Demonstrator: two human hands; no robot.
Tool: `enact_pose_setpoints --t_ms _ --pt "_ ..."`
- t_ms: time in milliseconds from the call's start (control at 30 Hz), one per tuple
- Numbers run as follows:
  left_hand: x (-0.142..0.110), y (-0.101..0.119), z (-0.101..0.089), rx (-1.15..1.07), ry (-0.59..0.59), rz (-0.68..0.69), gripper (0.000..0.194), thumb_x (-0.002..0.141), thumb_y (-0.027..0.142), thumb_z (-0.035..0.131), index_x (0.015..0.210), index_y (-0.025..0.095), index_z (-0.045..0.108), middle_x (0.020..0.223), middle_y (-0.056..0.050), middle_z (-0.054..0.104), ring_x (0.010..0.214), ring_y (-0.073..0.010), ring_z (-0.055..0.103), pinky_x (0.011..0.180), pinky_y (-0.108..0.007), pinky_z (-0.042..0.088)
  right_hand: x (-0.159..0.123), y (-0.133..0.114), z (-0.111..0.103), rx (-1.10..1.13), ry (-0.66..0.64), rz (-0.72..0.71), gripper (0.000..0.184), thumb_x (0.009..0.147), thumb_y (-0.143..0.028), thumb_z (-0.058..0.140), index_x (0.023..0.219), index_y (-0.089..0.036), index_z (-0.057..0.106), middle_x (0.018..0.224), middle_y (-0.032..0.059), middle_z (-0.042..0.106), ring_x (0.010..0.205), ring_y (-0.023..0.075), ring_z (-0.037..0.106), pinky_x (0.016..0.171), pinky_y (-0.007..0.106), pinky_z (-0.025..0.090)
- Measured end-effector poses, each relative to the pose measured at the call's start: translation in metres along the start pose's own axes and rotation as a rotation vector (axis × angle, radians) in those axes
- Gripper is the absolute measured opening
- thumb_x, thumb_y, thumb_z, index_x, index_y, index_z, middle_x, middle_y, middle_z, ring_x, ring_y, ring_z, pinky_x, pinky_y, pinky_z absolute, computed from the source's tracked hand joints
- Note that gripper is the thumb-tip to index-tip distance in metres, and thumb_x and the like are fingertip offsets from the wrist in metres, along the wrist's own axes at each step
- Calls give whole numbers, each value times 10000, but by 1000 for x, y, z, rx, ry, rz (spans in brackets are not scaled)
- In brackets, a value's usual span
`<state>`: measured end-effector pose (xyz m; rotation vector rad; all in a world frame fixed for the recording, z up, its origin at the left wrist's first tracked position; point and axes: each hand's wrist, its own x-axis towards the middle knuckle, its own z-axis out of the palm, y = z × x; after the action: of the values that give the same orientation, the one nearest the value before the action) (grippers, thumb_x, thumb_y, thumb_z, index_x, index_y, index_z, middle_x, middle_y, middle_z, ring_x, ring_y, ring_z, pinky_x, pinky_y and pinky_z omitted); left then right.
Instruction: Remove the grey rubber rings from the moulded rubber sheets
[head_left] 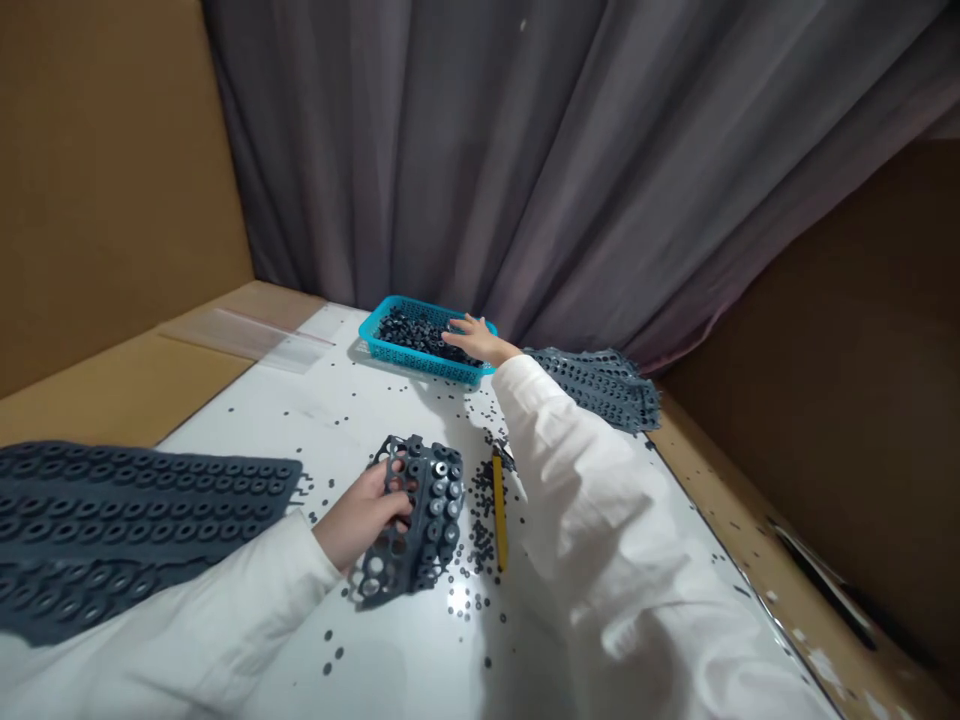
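My left hand (pixel 367 512) grips a small dark grey rubber sheet (pixel 431 520) at its left side. Part of this sheet has open holes, and part still carries raised round pieces. My right hand (pixel 480 340) reaches over the right end of a blue plastic basket (pixel 424 365), fingers spread, with nothing visible in them. Many small dark rubber rings (pixel 412 330) lie in the basket. Between my arms a yellow-handled tool (pixel 499 515) rests on the white table, its far end partly hidden by my right sleeve.
A large dark rubber sheet (pixel 150 500) with rows of rings lies at the left. Another perforated sheet (pixel 600 385) sits at the back right. Small dark discs (pixel 484 540) are scattered over the table. A clear plastic bag (pixel 262 340) lies back left; a grey curtain (pixel 465 150) hangs behind.
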<state>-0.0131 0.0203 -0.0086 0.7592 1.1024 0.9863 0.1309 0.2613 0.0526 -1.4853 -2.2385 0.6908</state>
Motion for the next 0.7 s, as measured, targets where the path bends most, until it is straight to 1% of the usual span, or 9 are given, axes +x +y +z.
enact_pose_setpoints --t_ms 67,133,200,267,333,400,500,633,700 --pt "-2 1 0 49 -25 56 299 548 111 562 841 171 541 618 59 507 546 -102 494 479 -199 402 -29 -13 0 31 33 -165 382 789 -372 548 1103 -156 548 1249 127 498 1150 226 444 966 370 321" --pt "-4 2 0 100 -56 111 257 578 127 563 832 163 553 663 35 535 585 -121 513 501 -216 420 -69 -28 0 132 5 -355 274 834 -353 486 979 -139 577 1031 91 608 955 172 547 852 313 402" --pt "-7 3 0 160 -62 168 191 618 149 562 808 163 556 689 18 553 613 -136 526 528 -231 433 -113 -41 1 124 -26 -480 256 861 -371 448 842 -148 571 800 40 603 757 141 545 708 279 421" --pt "-9 3 -1 245 -53 237 132 651 159 553 783 170 559 692 13 566 640 -149 537 572 -244 440 -153 -50 3 87 -107 -569 236 869 -354 447 775 -160 542 729 16 567 679 122 512 654 261 404" --pt "-11 3 -1 345 -47 320 62 679 162 539 736 173 560 668 16 568 650 -153 537 605 -246 432 -180 -54 7 21 -163 -583 199 849 -362 485 839 -166 521 738 16 560 667 124 497 635 259 391" --pt "-12 3 -1 450 -64 396 39 700 174 535 702 171 573 655 14 576 661 -158 536 618 -244 422 -193 -53 13 -52 -202 -569 227 821 -388 527 885 -171 499 736 15 554 652 129 487 618 258 376" --pt "-14 5 -1 551 -110 464 92 720 188 531 684 164 612 658 3 601 669 -166 538 621 -242 413 -196 -48 24 -77 -268 -562 236 816 -406 534 845 -178 477 719 10 549 628 125 479 603 249 363" --pt "-15 6 -5 525 -164 492 124 703 171 519 612 164 603 577 15 561 594 -147 505 576 -231 388 -193 -44 35 44 -319 -572 239 824 -406 534 794 -181 457 699 -1 531 609 112 463 583 229 358" --pt "-14 6 -8 474 -201 487 149 712 226 527 589 162 580 553 15 525 579 -144 485 563 -233 377 -192 -42 40 124 -329 -587 249 837 -404 523 754 -180 453 677 -10 503 599 103 450 578 222 358"
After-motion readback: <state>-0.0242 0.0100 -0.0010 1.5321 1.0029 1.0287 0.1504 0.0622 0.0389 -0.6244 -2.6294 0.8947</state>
